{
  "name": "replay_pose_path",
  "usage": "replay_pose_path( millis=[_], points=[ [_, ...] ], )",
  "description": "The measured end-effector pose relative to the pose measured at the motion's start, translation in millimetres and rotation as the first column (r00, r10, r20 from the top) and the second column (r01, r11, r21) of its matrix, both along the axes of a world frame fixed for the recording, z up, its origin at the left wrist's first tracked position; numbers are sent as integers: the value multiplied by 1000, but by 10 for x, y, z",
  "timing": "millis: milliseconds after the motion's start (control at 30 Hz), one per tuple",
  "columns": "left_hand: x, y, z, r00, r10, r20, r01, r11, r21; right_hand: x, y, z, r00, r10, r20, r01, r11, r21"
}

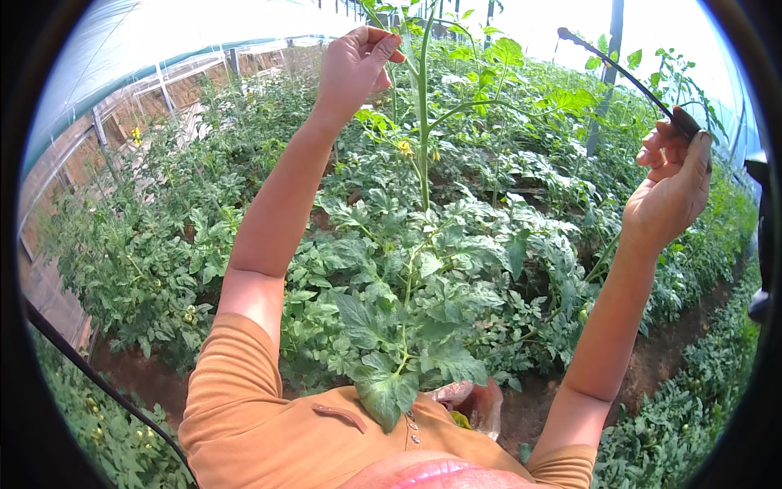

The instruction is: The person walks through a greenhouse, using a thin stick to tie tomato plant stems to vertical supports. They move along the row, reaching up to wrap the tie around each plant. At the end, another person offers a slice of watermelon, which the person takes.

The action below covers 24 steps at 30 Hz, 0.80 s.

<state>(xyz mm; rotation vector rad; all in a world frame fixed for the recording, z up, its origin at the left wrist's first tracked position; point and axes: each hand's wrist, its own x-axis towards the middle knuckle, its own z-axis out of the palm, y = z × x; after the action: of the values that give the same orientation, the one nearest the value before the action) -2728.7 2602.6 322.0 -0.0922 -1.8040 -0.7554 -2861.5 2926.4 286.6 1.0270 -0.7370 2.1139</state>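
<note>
My left hand (365, 64) is raised at the upper middle, thumb and fingers pinched together beside the tall tomato stem (423, 110). What lies between those fingertips is too small to tell. A clear plastic strip (410, 58) runs down along the stem near the hand. Out at the right, my right hand (672, 165) grips the dark handle of a thin rod-like tool (635, 79), whose knobbed tip points up and left. The stem bears leafy side shoots and yellow flowers (404, 147).
Dense tomato plants (427, 287) fill the rows before me, some with small green fruit. A metal post (605, 91) stands behind the tool. Plastic greenhouse sheeting (183, 30) borders the left. An open plastic bag (482, 406) is low at my front, beside bare soil (537, 409).
</note>
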Motion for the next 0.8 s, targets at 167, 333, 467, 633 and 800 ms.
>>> replay_pose_path(
  millis=[167,333,467,633,800],
  points=[
    [-10,-504,-143,995,-100,6,95,963,251,15,47,-32,994,101,36,-105,984,144],
    [-438,-878,-210,918,-397,11,354,829,434,141,-144,-109,993,103,63,-116,956,270],
    [-562,-966,-112,545,-838,-25,680,424,598,259,-134,-172,995,71,76,-92,943,319],
    [-895,-1028,54,10,-987,-163,835,-81,544,386,-81,-199,997,25,67,-48,930,363],
    [-697,-1088,-73,464,-761,-454,816,167,554,484,-117,-143,996,67,51,-82,904,420]
  ],
)
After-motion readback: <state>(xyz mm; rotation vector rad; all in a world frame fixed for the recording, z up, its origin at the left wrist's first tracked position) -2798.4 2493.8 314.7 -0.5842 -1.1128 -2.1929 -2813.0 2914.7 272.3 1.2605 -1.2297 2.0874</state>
